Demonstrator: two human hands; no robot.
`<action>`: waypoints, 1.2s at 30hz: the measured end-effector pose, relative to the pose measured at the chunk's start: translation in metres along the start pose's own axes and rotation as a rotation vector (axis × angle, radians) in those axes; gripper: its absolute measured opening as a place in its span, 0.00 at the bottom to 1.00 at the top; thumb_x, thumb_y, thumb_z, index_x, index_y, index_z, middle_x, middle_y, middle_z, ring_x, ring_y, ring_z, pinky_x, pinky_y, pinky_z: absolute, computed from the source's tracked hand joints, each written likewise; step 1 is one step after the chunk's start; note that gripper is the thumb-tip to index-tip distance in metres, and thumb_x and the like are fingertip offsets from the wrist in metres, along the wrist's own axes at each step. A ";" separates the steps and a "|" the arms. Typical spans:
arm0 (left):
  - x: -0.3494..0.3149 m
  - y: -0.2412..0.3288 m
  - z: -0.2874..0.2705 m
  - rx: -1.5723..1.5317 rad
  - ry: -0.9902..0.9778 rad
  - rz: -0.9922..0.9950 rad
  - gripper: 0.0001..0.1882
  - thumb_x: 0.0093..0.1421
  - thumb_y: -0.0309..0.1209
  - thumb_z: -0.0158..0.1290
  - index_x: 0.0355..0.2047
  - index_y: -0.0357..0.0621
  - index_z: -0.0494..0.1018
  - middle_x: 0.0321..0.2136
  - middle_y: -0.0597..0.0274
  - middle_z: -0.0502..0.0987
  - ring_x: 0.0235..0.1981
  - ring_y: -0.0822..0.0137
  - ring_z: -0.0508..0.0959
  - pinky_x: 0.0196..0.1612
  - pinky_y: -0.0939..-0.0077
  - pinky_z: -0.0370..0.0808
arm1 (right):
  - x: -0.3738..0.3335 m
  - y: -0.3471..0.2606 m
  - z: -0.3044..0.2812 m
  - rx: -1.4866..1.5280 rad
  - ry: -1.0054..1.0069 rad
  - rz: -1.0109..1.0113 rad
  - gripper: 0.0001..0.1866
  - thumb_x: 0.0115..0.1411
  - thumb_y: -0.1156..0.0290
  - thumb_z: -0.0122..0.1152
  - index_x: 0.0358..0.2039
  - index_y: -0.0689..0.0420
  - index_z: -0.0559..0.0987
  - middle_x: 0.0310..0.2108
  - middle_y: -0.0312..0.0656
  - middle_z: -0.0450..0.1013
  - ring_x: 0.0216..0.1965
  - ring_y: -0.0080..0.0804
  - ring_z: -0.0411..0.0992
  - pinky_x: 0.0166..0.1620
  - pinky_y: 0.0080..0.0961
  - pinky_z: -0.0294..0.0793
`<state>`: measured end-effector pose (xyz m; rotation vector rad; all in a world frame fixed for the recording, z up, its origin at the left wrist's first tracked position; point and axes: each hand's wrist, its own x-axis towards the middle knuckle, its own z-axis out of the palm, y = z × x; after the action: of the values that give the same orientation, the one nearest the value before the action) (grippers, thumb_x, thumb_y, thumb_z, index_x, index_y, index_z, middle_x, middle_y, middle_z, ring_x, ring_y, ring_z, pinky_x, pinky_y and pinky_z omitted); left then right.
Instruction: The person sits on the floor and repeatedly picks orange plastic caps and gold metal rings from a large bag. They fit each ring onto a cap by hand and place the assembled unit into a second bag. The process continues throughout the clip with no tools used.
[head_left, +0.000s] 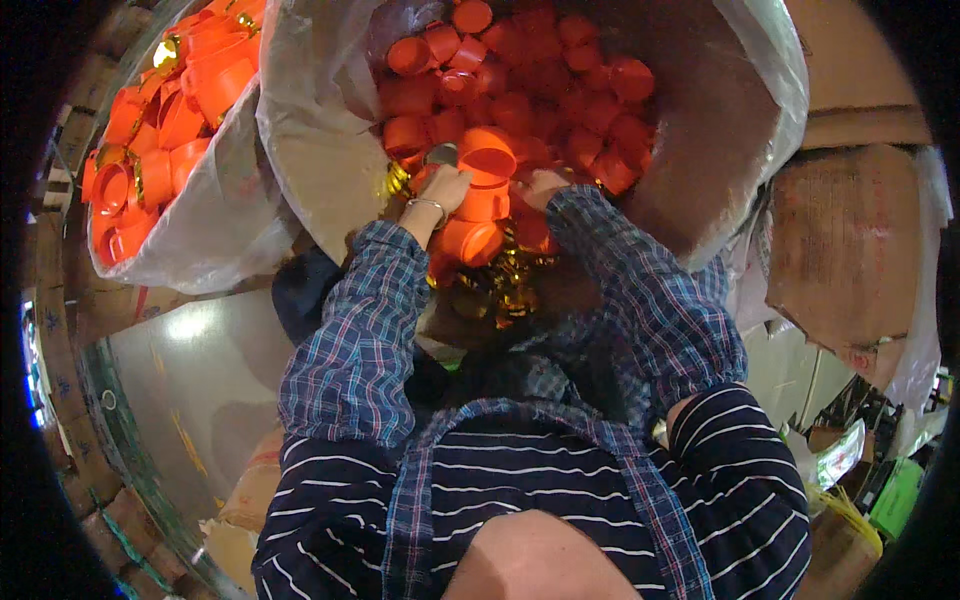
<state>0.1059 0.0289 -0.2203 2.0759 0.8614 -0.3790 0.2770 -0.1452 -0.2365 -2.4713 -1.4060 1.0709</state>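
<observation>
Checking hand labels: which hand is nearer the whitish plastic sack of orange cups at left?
Left. The left hand is right of the sack, beside an orange plastic cup; the right hand is farther right, past that cup.

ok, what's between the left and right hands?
Orange cups lie between the left hand and the right hand, as the head view shows.

The grip of the right hand [543, 188] is unclear, and the top edge cuts off both bags [310, 120].
</observation>
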 end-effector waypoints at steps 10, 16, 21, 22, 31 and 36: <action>-0.116 0.003 -0.033 0.310 0.196 -0.043 0.26 0.60 0.46 0.44 0.38 0.32 0.78 0.41 0.34 0.78 0.44 0.39 0.79 0.50 0.50 0.74 | -0.122 -0.038 -0.042 0.090 -0.285 -0.445 0.28 0.60 0.46 0.57 0.47 0.59 0.82 0.44 0.44 0.80 0.47 0.40 0.76 0.53 0.39 0.73; -0.178 0.021 -0.051 -0.235 0.430 0.098 0.22 0.58 0.39 0.51 0.17 0.30 0.74 0.17 0.45 0.77 0.23 0.53 0.80 0.32 0.60 0.74 | -0.088 0.047 -0.085 0.282 0.074 0.066 0.20 0.68 0.60 0.51 0.47 0.65 0.81 0.42 0.50 0.80 0.44 0.42 0.78 0.50 0.40 0.77; -0.232 0.026 -0.022 -0.745 0.423 0.042 0.15 0.56 0.30 0.53 0.14 0.36 0.71 0.13 0.69 0.68 0.18 0.78 0.66 0.22 0.77 0.63 | -0.067 0.077 -0.040 -0.156 0.072 0.017 0.18 0.58 0.59 0.62 0.40 0.60 0.82 0.39 0.48 0.80 0.42 0.44 0.78 0.48 0.39 0.77; -0.239 0.025 -0.012 -0.878 0.393 0.010 0.13 0.56 0.27 0.54 0.15 0.35 0.71 0.14 0.73 0.66 0.19 0.81 0.64 0.22 0.78 0.61 | -0.067 0.073 -0.028 -0.221 0.008 0.046 0.18 0.57 0.58 0.62 0.41 0.59 0.82 0.40 0.49 0.80 0.43 0.45 0.77 0.49 0.40 0.76; -0.234 0.018 0.046 -1.209 0.326 0.136 0.15 0.55 0.21 0.56 0.44 0.37 0.72 0.37 0.67 0.76 0.37 0.76 0.74 0.43 0.80 0.72 | -0.006 0.092 0.061 -0.136 0.063 0.365 0.34 0.59 0.52 0.63 0.60 0.59 0.71 0.61 0.52 0.64 0.55 0.47 0.70 0.53 0.45 0.77; -0.231 0.010 0.045 -1.082 0.362 0.441 0.21 0.62 0.24 0.56 0.55 0.38 0.70 0.50 0.60 0.77 0.50 0.67 0.77 0.53 0.75 0.73 | 0.014 0.113 0.087 -0.106 0.229 0.417 0.25 0.59 0.55 0.64 0.51 0.59 0.77 0.47 0.50 0.75 0.44 0.43 0.75 0.45 0.47 0.78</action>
<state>-0.0515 -0.1128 -0.1175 1.2346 0.5665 0.6109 0.3085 -0.2188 -0.3549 -2.9343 -0.9293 0.7479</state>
